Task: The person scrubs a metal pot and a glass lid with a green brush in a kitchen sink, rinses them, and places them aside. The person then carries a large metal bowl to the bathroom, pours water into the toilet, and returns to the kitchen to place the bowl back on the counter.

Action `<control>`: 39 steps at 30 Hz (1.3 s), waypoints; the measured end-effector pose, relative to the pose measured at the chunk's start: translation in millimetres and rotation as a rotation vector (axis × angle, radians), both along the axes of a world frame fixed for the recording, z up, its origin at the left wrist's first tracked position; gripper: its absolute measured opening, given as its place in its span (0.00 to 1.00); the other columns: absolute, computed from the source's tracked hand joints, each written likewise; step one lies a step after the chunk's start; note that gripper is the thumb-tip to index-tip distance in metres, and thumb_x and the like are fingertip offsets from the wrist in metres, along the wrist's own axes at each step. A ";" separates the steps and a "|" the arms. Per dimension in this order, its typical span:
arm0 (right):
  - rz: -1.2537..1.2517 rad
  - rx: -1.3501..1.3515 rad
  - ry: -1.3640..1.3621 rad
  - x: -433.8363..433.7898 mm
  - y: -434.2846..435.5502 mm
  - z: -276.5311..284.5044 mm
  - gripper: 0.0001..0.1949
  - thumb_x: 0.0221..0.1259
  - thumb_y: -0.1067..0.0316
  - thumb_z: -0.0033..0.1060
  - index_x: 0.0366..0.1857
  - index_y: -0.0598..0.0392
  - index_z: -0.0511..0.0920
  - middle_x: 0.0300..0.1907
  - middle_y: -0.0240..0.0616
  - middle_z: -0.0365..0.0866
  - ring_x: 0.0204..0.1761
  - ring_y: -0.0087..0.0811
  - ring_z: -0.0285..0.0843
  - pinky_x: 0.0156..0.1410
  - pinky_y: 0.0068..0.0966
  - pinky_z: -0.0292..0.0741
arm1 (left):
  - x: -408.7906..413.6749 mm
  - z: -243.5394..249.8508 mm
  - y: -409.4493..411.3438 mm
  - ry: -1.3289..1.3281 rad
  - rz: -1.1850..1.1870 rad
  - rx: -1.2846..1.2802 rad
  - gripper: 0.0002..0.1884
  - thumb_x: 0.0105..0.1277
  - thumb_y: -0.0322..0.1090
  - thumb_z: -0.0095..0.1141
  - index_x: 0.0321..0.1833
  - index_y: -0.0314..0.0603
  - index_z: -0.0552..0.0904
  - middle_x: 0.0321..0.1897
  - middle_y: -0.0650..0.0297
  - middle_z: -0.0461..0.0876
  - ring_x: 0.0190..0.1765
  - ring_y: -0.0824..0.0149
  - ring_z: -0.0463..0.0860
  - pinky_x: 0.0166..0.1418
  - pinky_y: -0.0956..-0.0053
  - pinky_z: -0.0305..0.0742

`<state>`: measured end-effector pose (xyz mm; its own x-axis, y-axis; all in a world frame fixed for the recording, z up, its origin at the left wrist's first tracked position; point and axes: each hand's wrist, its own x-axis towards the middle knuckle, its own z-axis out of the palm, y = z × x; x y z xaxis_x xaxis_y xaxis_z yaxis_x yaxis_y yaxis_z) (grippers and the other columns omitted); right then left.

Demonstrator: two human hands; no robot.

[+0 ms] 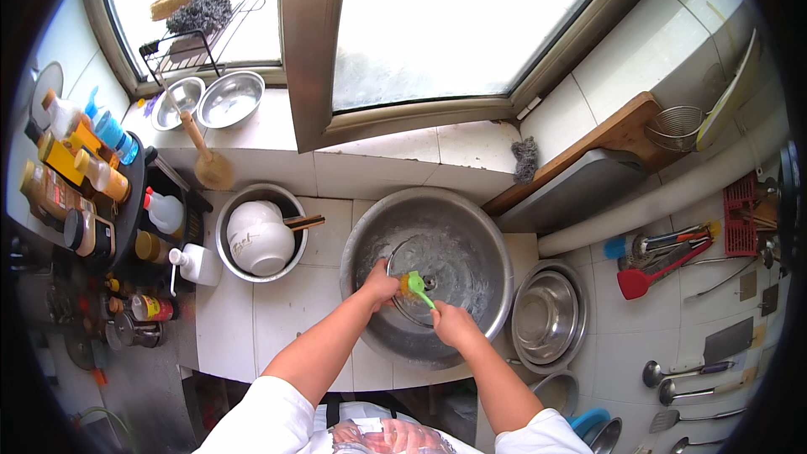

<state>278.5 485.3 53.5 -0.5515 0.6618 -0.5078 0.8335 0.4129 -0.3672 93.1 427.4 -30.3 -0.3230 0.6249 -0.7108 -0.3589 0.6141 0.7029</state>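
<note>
A large round metal basin [435,208] stands on the tiled counter before me, wet and streaked inside. My left hand [380,284] grips the rim of a glass lid [403,252] with a small dark knob, tilted within the basin. In my right hand [454,323] is the handle of a green scrub brush [417,284], its yellowish bristles at the lid's left part, close beside my left fingers.
Left of the basin, a metal bowl [222,246] holds white bowls [261,246] and chopsticks. Stacked metal basins [583,312] are on the right. A soap dispenser [200,265] and bottles stand left; a wooden cutting board [586,139] leans behind.
</note>
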 end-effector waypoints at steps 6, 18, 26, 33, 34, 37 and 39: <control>-0.110 0.115 0.034 -30.9 38.0 -43.0 0.14 0.72 0.59 0.50 0.51 0.53 0.80 0.45 0.60 0.83 0.51 0.63 0.80 0.58 0.54 0.75 | 6.9 3.4 5.2 -0.258 -0.030 0.018 0.31 0.68 0.25 0.54 0.71 0.46 0.58 0.54 0.51 0.80 0.38 0.56 0.90 0.28 0.65 0.79; -0.054 -0.135 0.109 -27.4 29.1 -13.7 0.15 0.72 0.56 0.50 0.54 0.49 0.81 0.44 0.52 0.86 0.47 0.52 0.84 0.55 0.44 0.77 | 5.1 5.2 4.5 -0.232 -0.043 0.063 0.34 0.62 0.18 0.48 0.72 0.45 0.56 0.57 0.50 0.78 0.42 0.54 0.90 0.32 0.64 0.82; 0.161 -0.236 -0.060 -4.1 41.9 4.9 0.17 0.72 0.55 0.51 0.55 0.49 0.82 0.42 0.50 0.87 0.43 0.51 0.85 0.50 0.43 0.79 | 5.2 10.1 6.5 -0.190 -0.055 0.015 0.32 0.67 0.29 0.49 0.74 0.46 0.56 0.58 0.49 0.76 0.38 0.56 0.88 0.34 0.62 0.84; -0.205 0.108 0.005 -45.1 65.5 -49.8 0.16 0.73 0.56 0.48 0.52 0.51 0.82 0.45 0.56 0.85 0.52 0.57 0.82 0.58 0.48 0.78 | 3.8 -35.9 2.1 -0.156 0.008 0.032 0.16 0.67 0.31 0.58 0.55 0.37 0.72 0.41 0.53 0.83 0.37 0.58 0.88 0.36 0.69 0.83; -0.244 0.114 -0.017 -44.8 68.6 -44.7 0.16 0.73 0.57 0.48 0.53 0.51 0.82 0.46 0.57 0.85 0.53 0.58 0.81 0.59 0.49 0.77 | -3.0 -52.6 -2.2 -0.110 -0.014 0.047 0.13 0.66 0.30 0.59 0.50 0.35 0.74 0.38 0.54 0.84 0.37 0.58 0.88 0.36 0.70 0.83; -0.381 0.138 -0.043 -24.7 75.4 -44.3 0.16 0.73 0.56 0.47 0.54 0.51 0.81 0.48 0.57 0.84 0.54 0.60 0.80 0.61 0.50 0.76 | -1.7 -38.3 -0.2 -0.207 -0.056 0.058 0.08 0.62 0.25 0.61 0.42 0.33 0.78 0.33 0.54 0.84 0.37 0.58 0.88 0.38 0.72 0.84; -0.394 0.118 -0.017 -18.3 70.4 -53.0 0.17 0.73 0.56 0.47 0.54 0.52 0.80 0.49 0.57 0.84 0.54 0.60 0.80 0.61 0.51 0.75 | 1.2 -12.5 4.1 -0.334 -0.082 -0.002 0.17 0.65 0.32 0.64 0.52 0.34 0.74 0.40 0.51 0.84 0.37 0.56 0.88 0.40 0.66 0.86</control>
<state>260.2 555.7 0.5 -0.2366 0.8747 -0.4230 0.9418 0.0996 -0.3210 94.3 431.5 -42.7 -0.0208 0.6373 -0.7703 -0.5187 0.6518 0.5533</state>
